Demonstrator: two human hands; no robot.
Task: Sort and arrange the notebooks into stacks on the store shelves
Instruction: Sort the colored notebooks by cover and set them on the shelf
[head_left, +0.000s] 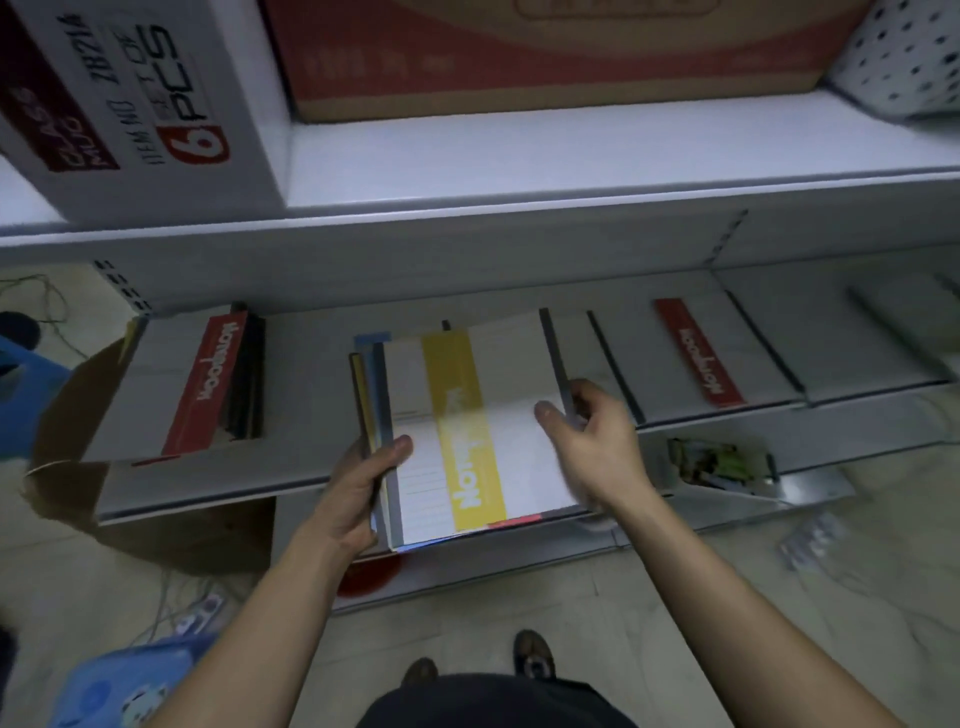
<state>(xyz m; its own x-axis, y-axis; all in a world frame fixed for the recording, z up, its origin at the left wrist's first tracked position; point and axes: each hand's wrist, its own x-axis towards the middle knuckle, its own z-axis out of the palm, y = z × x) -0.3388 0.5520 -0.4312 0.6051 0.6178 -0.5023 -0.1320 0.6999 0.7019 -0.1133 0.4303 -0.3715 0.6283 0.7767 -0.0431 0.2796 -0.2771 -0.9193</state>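
Note:
A bundle of notebooks is held over the lower shelf (311, 358), topped by a white notebook with a yellow band (467, 431). My left hand (363, 483) grips the bundle's left edge, thumb on the cover. My right hand (592, 441) pinches the top notebook's right edge near its dark spine. A stack with a red-banded notebook (205, 384) lies on the shelf to the left. Another red-banded notebook (701, 353) tops a stack to the right, beside more white notebooks.
The upper shelf (519, 161) carries a white "6 PCS" box (140, 104), a red-and-brown carton (519, 52) and a dotted box (904, 52). A brown cardboard box (171, 525) stands on the floor at left, blue packages (130, 686) below. My shoes (532, 654) are near the shelf base.

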